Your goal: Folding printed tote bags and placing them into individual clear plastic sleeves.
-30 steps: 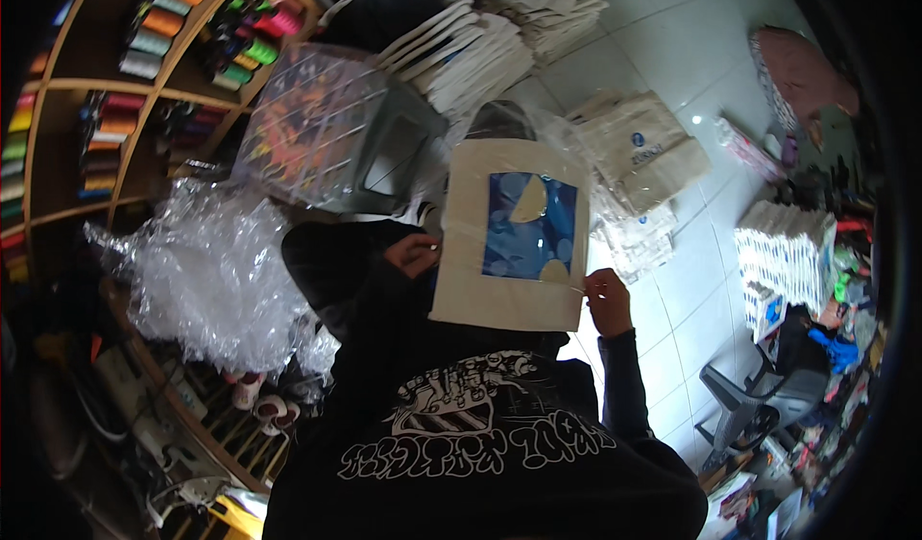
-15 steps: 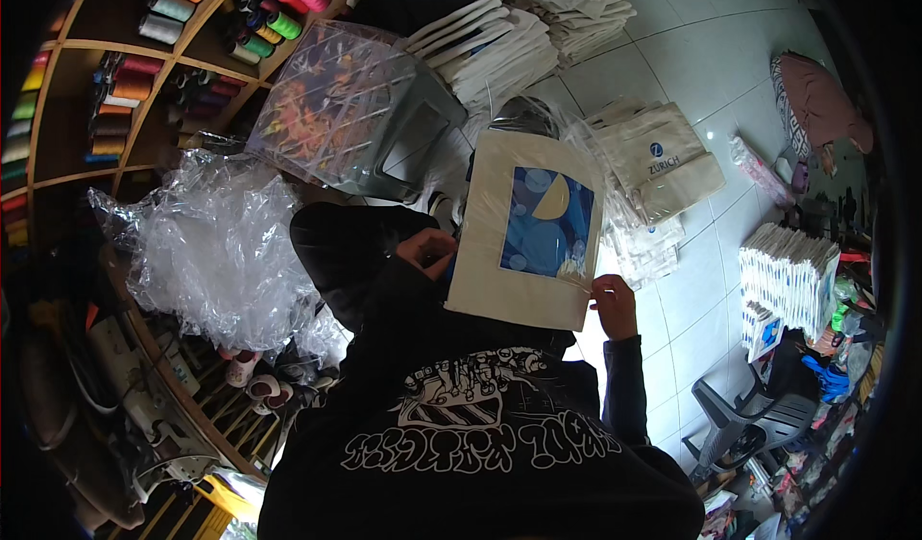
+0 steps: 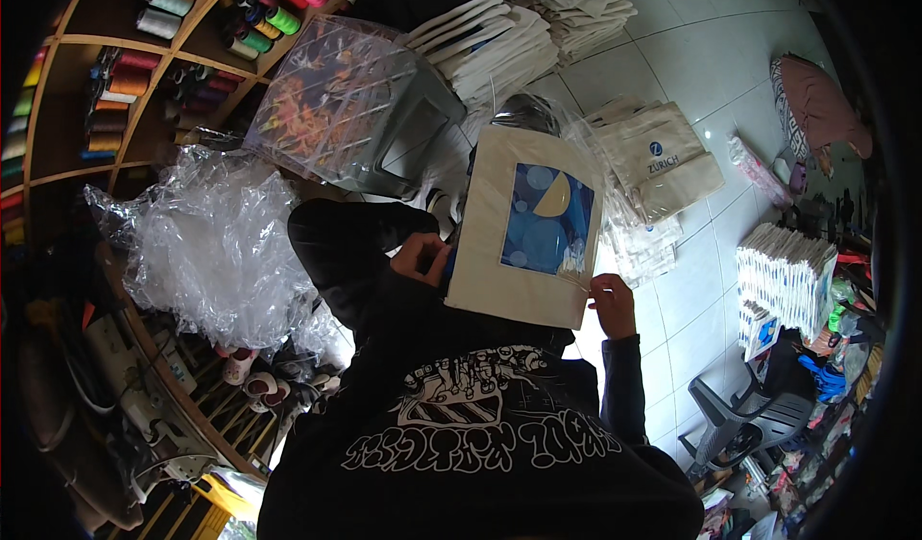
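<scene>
A cream canvas bag [image 3: 480, 223] with a blue printed panel [image 3: 547, 218] lies over my lap, slightly tilted. Shiny clear film shows along its right side. My left hand [image 3: 420, 257] is at the bag's left edge, thumb and fingers curled together in a pinch; a small dark blue patch shows beside the fingertips, and what they grip cannot be made out. At the lower right edge, my right hand [image 3: 613, 305] has its fingertips closed on the bag's border, close to a glossy wrinkled spot on the panel's corner.
Folded canvas bags [image 3: 663, 160] in clear film lie ahead on the right, with more stacks [image 3: 499, 55] beyond. Crumpled clear plastic [image 3: 206, 252] heaps on the left, near a lidded plastic box [image 3: 327, 98] and thread shelves [image 3: 144, 60]. A grey chair [image 3: 749, 415] stands at right.
My left hand has turned a little and drawn slightly back at the bag's left edge. The bag and my right hand have hardly moved.
</scene>
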A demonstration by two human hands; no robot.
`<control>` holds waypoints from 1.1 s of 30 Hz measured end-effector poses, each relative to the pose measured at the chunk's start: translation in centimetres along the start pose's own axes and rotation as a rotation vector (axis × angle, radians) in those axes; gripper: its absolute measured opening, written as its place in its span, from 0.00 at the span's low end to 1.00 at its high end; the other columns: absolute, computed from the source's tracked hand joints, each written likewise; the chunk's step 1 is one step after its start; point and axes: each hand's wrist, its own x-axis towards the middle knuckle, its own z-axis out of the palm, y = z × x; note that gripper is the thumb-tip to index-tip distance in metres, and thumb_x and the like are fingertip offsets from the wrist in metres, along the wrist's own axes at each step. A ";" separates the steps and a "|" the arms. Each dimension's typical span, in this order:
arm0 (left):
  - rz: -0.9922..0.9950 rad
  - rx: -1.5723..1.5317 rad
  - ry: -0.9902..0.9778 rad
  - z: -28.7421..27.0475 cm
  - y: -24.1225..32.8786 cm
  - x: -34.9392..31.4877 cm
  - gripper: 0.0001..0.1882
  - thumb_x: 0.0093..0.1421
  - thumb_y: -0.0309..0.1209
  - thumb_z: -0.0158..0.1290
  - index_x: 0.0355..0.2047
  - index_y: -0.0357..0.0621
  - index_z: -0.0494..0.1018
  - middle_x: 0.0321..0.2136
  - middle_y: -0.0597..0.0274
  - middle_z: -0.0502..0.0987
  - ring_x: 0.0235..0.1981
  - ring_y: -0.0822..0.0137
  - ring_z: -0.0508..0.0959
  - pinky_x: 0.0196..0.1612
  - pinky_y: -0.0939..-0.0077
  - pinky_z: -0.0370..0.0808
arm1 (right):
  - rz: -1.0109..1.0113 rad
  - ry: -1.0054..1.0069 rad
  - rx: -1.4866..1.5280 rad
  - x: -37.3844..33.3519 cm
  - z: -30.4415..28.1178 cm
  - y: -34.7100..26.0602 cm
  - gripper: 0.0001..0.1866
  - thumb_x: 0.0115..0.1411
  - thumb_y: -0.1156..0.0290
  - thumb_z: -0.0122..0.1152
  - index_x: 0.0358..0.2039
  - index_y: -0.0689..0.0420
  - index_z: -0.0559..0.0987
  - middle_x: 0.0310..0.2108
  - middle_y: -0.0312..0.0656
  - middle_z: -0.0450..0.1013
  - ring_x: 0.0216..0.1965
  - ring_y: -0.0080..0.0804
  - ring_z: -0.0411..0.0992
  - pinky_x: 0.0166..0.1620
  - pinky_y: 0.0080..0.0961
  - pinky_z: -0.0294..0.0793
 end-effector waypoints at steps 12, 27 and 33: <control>0.284 0.080 -0.216 -1.3 -0.6 -0.9 0.06 0.49 0.19 0.51 0.29 0.40 0.68 0.26 0.62 0.70 0.28 0.75 0.71 0.31 0.84 0.67 | -0.212 -0.073 0.019 -0.4 -1.0 2.0 0.09 0.50 0.79 0.58 0.33 0.63 0.71 0.31 0.40 0.70 0.33 0.25 0.71 0.35 0.21 0.74; -0.072 0.038 -0.299 -1.3 -0.1 -1.8 0.04 0.54 0.24 0.50 0.31 0.39 0.67 0.20 0.67 0.72 0.21 0.80 0.71 0.26 0.87 0.67 | -0.293 0.145 -0.040 -0.9 2.0 2.3 0.10 0.49 0.76 0.60 0.32 0.61 0.71 0.28 0.40 0.72 0.28 0.24 0.72 0.33 0.19 0.72; -0.101 0.058 -0.277 -1.2 -0.6 -2.1 0.05 0.53 0.24 0.52 0.31 0.40 0.69 0.20 0.67 0.73 0.22 0.80 0.72 0.26 0.86 0.67 | -0.345 0.236 -0.265 -1.0 3.6 2.3 0.06 0.50 0.79 0.54 0.30 0.61 0.69 0.27 0.43 0.68 0.27 0.30 0.71 0.29 0.21 0.71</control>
